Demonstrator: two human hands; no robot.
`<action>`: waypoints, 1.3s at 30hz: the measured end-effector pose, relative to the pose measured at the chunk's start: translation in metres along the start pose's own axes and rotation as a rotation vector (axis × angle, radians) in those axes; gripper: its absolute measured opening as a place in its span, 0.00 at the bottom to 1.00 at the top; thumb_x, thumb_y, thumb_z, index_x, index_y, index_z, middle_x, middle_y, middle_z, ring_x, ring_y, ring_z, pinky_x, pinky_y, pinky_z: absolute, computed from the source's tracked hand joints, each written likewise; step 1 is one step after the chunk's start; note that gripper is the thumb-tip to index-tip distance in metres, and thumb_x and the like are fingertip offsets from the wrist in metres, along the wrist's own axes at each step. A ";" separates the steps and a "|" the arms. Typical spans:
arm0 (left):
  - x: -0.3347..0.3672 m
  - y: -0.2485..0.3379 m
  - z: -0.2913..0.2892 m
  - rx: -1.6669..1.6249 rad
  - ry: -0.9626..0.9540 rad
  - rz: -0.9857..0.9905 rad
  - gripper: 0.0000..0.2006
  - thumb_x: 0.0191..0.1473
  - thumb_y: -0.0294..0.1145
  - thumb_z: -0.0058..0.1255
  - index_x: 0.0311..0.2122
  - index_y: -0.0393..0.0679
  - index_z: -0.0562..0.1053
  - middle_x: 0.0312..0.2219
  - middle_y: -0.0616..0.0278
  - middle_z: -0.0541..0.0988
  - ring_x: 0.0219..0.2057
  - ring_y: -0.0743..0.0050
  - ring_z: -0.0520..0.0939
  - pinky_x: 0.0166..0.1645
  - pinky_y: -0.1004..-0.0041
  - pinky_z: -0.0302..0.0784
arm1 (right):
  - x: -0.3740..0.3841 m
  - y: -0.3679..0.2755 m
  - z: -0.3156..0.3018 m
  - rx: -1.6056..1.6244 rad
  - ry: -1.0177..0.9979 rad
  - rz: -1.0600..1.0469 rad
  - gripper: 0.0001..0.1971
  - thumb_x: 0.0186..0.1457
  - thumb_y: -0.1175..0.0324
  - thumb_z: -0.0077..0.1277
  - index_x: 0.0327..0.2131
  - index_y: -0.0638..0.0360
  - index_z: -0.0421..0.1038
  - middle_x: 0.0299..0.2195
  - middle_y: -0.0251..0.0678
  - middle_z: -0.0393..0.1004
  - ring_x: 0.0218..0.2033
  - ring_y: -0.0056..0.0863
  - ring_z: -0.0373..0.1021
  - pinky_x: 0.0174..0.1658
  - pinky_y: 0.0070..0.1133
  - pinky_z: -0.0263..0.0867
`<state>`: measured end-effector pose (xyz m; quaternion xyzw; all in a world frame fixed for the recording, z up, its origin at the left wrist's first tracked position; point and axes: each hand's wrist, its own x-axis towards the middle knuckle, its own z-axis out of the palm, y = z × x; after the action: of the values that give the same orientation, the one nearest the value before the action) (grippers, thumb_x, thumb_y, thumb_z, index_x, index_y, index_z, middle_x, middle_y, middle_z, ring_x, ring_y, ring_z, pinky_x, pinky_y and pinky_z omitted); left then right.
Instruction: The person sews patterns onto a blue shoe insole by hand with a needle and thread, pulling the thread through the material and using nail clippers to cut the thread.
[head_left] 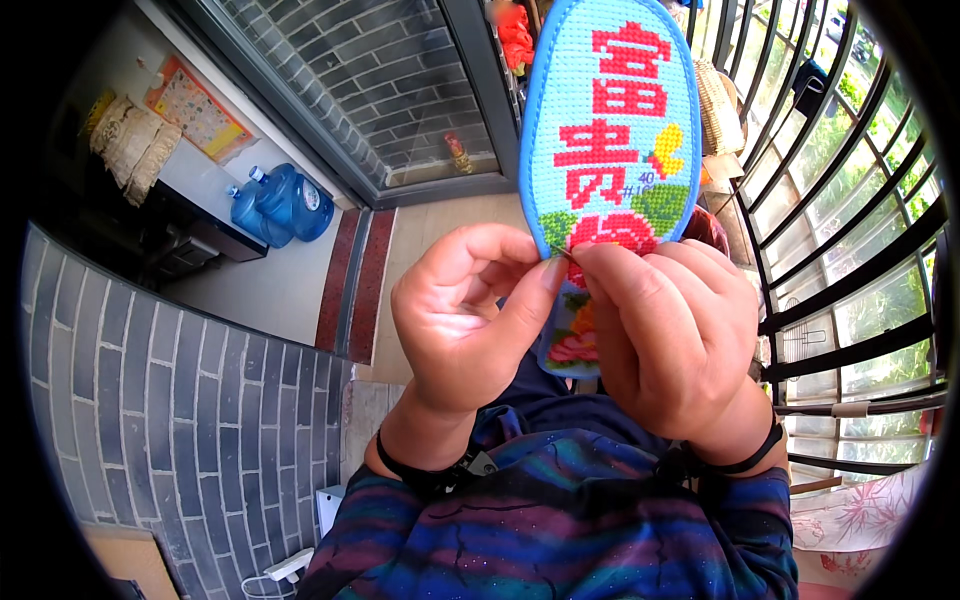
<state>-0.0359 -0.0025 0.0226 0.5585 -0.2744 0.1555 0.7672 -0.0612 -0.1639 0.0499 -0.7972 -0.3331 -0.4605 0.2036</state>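
A long, rounded cross-stitch insole is held up in front of me, light blue with a blue bound edge. Red stitched characters, a yellow butterfly, green leaves and red-pink flowers cover its face. My left hand pinches its left edge between thumb and fingers, the palm turned partly up. My right hand lies over its lower right part, fingers curled and closed. Its thumb and index fingertips meet close to the left thumb, at a thin needle-like sliver too small to make out clearly. The right hand hides part of the flower pattern.
Black railing bars curve along the right, with a woven basket beside them. Left stand blue water jugs past a dark-framed glass door. A grey brick wall rises at lower left, near a white power strip.
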 end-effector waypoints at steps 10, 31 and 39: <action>0.002 -0.014 0.001 0.595 0.032 0.413 0.11 0.43 0.12 0.59 0.33 0.33 0.73 0.26 0.56 0.78 0.26 0.74 0.82 0.28 0.78 0.79 | 0.002 0.002 0.008 0.071 -0.219 0.151 0.11 0.43 0.81 0.54 0.34 0.67 0.68 0.23 0.39 0.70 0.21 0.36 0.69 0.24 0.26 0.63; 0.003 -0.021 -0.008 -0.085 -0.030 -0.240 0.06 0.56 0.21 0.51 0.38 0.32 0.71 0.31 0.61 0.79 0.32 0.83 0.78 0.38 0.81 0.74 | -0.029 0.060 0.035 1.338 0.141 1.127 0.05 0.57 0.72 0.49 0.32 0.63 0.73 0.24 0.28 0.73 0.24 0.12 0.68 0.26 0.11 0.62; 0.005 -0.022 -0.005 -0.091 -0.112 -0.379 0.05 0.56 0.22 0.50 0.37 0.32 0.72 0.30 0.62 0.78 0.32 0.84 0.77 0.37 0.82 0.73 | -0.048 0.042 0.061 1.901 0.137 1.180 0.11 0.56 0.70 0.50 0.41 0.64 0.72 0.37 0.42 0.76 0.37 0.29 0.75 0.40 0.25 0.73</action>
<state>-0.0181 -0.0058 0.0076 0.5727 -0.2135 -0.0356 0.7906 -0.0113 -0.1710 -0.0233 -0.3237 -0.1076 0.1065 0.9340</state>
